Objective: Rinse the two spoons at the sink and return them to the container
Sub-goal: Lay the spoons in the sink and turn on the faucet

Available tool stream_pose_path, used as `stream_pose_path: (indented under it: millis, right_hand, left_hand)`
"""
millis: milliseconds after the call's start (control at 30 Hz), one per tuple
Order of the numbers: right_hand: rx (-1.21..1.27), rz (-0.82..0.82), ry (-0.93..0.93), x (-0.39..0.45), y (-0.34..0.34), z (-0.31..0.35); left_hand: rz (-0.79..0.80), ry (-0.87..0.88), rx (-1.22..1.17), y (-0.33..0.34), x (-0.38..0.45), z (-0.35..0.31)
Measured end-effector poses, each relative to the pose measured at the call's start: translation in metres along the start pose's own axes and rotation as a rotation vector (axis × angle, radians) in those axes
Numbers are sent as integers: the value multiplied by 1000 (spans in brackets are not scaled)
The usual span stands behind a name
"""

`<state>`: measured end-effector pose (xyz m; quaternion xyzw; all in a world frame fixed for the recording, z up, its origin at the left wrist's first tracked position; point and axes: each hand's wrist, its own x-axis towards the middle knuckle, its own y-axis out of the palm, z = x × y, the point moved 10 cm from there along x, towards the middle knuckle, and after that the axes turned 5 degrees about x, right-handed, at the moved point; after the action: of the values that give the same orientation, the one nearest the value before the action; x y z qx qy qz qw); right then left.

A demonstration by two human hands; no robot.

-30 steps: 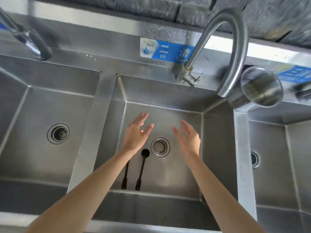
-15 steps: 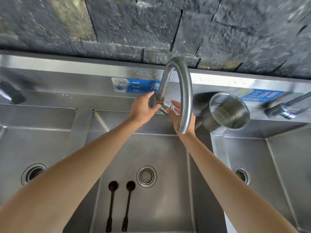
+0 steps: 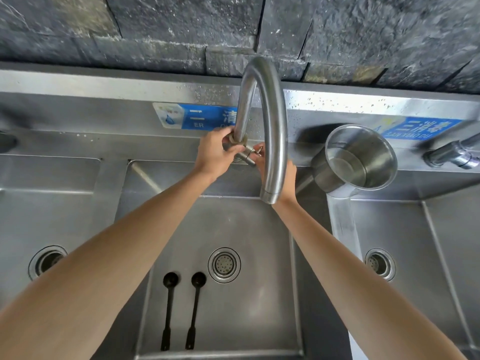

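Left spoon: black, long thin handle, small round bowl. It lies flat on the floor of the middle basin, bowl pointing toward the wall, just left of its twin.
Right spoon: same make, parallel to the first and apart from it, bowl close to the drain strainer.
Handling, my guess: both look light and stiff. Once wet they may be slippery, so I would pinch each at the thicker end of the handle nearest me.
My left hand: fingers curled around the base of the gooseneck faucet.
My right hand: partly hidden behind the spout. Its fingertips meet the small valve lever, though I cannot tell how firmly. No water is visible.
Container: steel cup on the ledge to the right of the faucet, tilted toward me.
Change: half a second ago both hands were already at the faucet base. A second ago they hovered open over the basin.
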<state>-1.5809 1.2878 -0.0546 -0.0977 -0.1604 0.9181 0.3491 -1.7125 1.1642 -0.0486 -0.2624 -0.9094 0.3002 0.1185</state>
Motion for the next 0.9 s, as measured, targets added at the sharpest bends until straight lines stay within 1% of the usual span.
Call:
stream_pose_path:
  millis: [300, 533, 633, 733, 900]
  right_hand:
    - [113, -37, -95, -3, 1, -2]
    - [156, -37, -138, -11, -4, 4]
    - [145, -35, -138, -11, -3, 3]
    - [187, -28, -142, -13, -2, 2]
    - [232, -20, -90, -12, -1, -5]
  left_hand:
    - [-1, -3, 21, 2, 2, 3]
    - [-14, 49, 9, 4, 6, 7]
    - [-14, 58, -10, 4, 6, 8]
    - [-29, 81, -6, 4, 6, 8]
    - [-47, 92, -15, 4, 7, 8]
